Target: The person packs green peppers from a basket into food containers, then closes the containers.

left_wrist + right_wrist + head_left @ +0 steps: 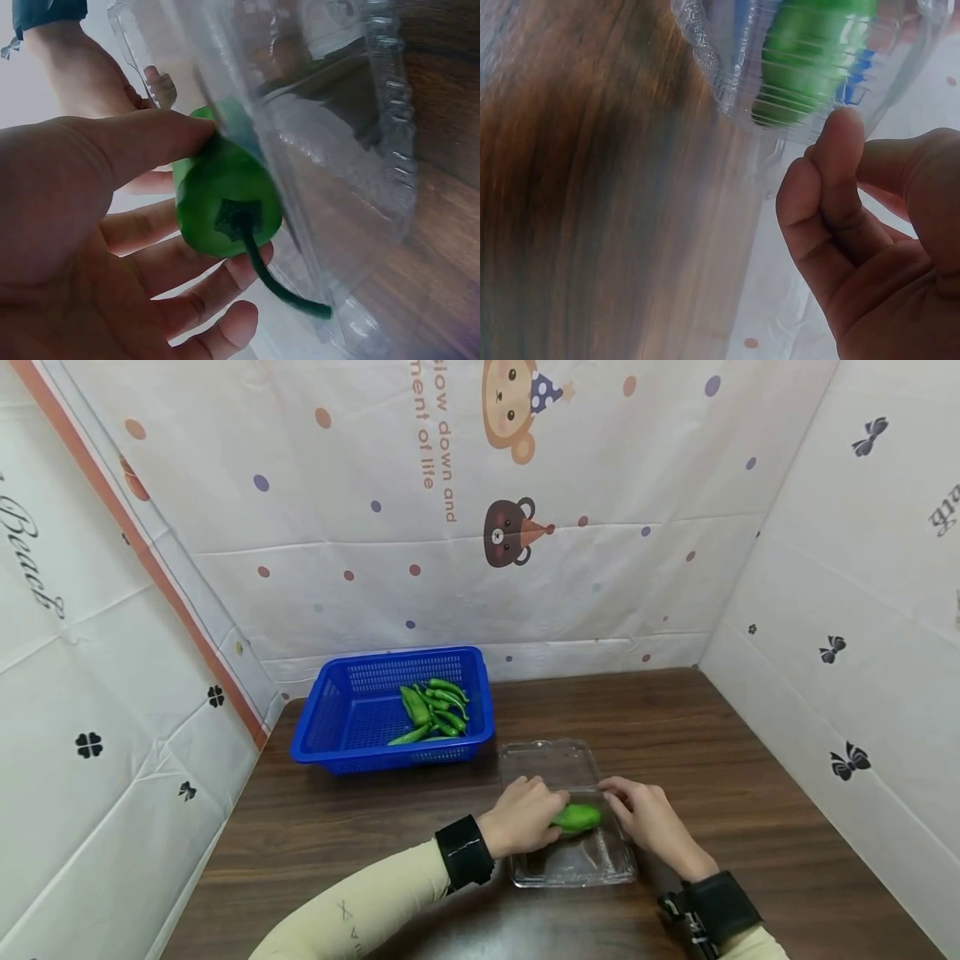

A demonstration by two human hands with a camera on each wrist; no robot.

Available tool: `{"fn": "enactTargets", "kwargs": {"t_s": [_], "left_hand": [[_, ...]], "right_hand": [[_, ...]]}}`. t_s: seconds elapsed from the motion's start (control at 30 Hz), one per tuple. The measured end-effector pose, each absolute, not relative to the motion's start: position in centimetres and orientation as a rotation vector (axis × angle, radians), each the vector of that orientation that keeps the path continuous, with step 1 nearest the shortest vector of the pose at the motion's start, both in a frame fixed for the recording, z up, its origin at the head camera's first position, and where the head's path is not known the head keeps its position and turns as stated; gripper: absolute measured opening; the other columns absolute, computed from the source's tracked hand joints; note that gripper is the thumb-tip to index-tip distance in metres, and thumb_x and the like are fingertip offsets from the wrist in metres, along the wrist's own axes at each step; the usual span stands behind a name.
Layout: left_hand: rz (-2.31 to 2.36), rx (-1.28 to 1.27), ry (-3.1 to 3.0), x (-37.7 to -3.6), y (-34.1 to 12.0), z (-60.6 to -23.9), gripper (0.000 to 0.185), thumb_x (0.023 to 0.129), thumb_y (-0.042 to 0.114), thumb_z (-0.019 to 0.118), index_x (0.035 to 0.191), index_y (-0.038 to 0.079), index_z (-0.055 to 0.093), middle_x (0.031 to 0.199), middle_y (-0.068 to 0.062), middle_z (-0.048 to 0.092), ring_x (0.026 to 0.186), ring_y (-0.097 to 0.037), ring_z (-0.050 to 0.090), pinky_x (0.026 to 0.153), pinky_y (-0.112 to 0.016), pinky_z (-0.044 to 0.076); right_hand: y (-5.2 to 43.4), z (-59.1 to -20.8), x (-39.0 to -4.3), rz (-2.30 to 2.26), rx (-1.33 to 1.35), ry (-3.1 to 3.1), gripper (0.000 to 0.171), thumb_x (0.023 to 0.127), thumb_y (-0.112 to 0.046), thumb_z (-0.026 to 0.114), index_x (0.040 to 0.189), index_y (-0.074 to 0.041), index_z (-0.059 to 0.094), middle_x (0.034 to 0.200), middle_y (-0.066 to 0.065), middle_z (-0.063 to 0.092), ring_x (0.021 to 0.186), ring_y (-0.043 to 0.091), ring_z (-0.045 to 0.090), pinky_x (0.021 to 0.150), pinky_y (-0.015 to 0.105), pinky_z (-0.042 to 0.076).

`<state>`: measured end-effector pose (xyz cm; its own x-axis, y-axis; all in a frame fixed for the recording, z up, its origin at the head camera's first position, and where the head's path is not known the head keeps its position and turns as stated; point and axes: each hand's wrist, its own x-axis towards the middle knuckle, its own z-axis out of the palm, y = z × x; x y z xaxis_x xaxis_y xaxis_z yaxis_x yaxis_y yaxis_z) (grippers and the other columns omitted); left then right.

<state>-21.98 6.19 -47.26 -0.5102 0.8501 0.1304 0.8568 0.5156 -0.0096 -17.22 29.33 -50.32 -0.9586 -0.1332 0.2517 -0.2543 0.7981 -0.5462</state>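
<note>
A clear plastic clamshell container [573, 864] lies open on the brown table, its lid [547, 764] folded back. My left hand [553, 825] holds a green pepper [577, 817] over the tray part. In the left wrist view, thumb and fingers [225, 289] wrap around the pepper [225, 199], with its stem pointing out. My right hand [617, 797] is at the container's right rim. Its thumb [840, 161] lies against the curled forefinger at the rim of the container [705, 45], and the pepper [810, 52] shows through the plastic.
A blue plastic basket [337, 714] stands at the back left with several green peppers [433, 710] in it. Patterned white sheets wall the table on three sides. Bare wood [750, 760] stretches to the right of the container.
</note>
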Motion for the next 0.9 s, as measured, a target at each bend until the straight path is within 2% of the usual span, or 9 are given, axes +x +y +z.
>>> {"fn": "enactTargets", "kwargs": {"t_s": [0.23, 0.43, 0.57, 0.73, 0.9], "left_hand": [[-0.194, -1.499, -2.672, -22.1, 6.3, -47.1, 0.026, 0.09, 0.031, 0.08, 0.106, 0.013, 0.07, 0.068, 0.01, 0.05, 0.057, -0.005, 0.042, 0.046, -0.02, 0.032], [-0.437, -1.495, -2.732, -22.5, 6.0, -46.5, 0.027, 0.091, 0.026, 0.077, 0.112, 0.011, 0.07, 0.074, 0.009, 0.055, 0.057, -0.002, 0.046, 0.046, -0.016, 0.036], [-0.527, -1.496, -2.724, -22.6, 6.0, -46.4, 0.025, 0.09, 0.022, 0.078, 0.11, 0.01, 0.07, 0.078, 0.008, 0.058, 0.058, -0.002, 0.046, 0.048, -0.015, 0.037], [-0.417, -1.477, -2.75, -22.4, 6.4, -46.6, 0.028, 0.088, 0.022, 0.079, 0.113, 0.01, 0.071, 0.084, 0.005, 0.057, 0.063, -0.004, 0.046, 0.048, -0.017, 0.036], [-0.258, -1.431, -2.758, -22.2, 6.9, -47.1, 0.022, 0.09, 0.024, 0.08, 0.107, 0.012, 0.072, 0.088, 0.001, 0.061, 0.065, -0.007, 0.054, 0.048, -0.022, 0.042]], "right_hand": [[29.2, -50.4, -17.2, 0.924, 0.272, -2.775, 0.02, 0.101, -0.001, 0.063, 0.119, -0.004, 0.071, 0.074, -0.003, 0.062, 0.043, 0.002, 0.047, 0.043, 0.024, 0.042], [29.3, -50.4, -17.3, 0.926, 0.246, -2.782, 0.02, 0.101, -0.002, 0.062, 0.119, -0.003, 0.071, 0.076, 0.001, 0.065, 0.043, 0.003, 0.049, 0.042, 0.024, 0.044], [29.4, -50.3, -17.2, 0.916, 0.248, -2.782, 0.021, 0.101, -0.002, 0.063, 0.12, -0.003, 0.071, 0.077, 0.0, 0.065, 0.043, 0.002, 0.048, 0.042, 0.023, 0.043], [29.5, -50.4, -17.1, 0.862, 0.278, -2.747, 0.019, 0.099, -0.002, 0.065, 0.116, -0.004, 0.073, 0.075, -0.003, 0.063, 0.046, 0.0, 0.045, 0.044, 0.023, 0.041], [29.4, -50.6, -17.1, 0.79, 0.321, -2.688, 0.017, 0.096, 0.001, 0.067, 0.111, -0.004, 0.074, 0.07, -0.009, 0.058, 0.05, -0.002, 0.04, 0.045, 0.022, 0.036]]}}
